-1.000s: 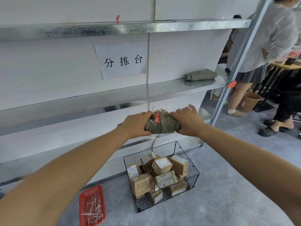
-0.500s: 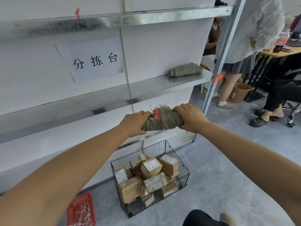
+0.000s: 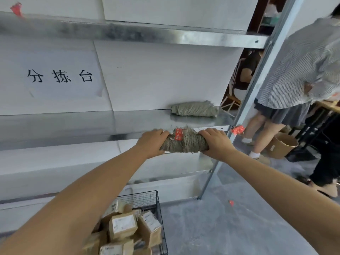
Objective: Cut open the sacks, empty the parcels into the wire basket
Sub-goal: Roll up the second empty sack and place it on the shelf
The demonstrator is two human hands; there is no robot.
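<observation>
1. The rolled sack [image 3: 184,142] hangs in the air between both hands, just in front of the edge of the middle shelf [image 3: 73,124]. It is a tight bundle of greyish weave, with a red tag [image 3: 178,134] and frayed fibres on top, midway between the two grips.
2. The left hand [image 3: 151,143] wraps its fingers over one end and the right hand [image 3: 216,143] over the other. Both are curled closed on the bundle.
3. It looks light, soft and compressible, and the rough weave is unlikely to slip. The roll may spring loose if one end is let go, so the ends, or a full clasp round the middle, are probably the best holds.
4. Just beyond the grip and a little above it, a second rolled sack [image 3: 193,108] lies on that shelf.
5. Below the grip, nearer the person, the wire basket [image 3: 147,196] stands on the floor with cardboard parcels [image 3: 123,225] piled inside.
6. Right of the grip, past the rack's upright, a bystander [image 3: 303,61] in a striped shirt stands.
</observation>
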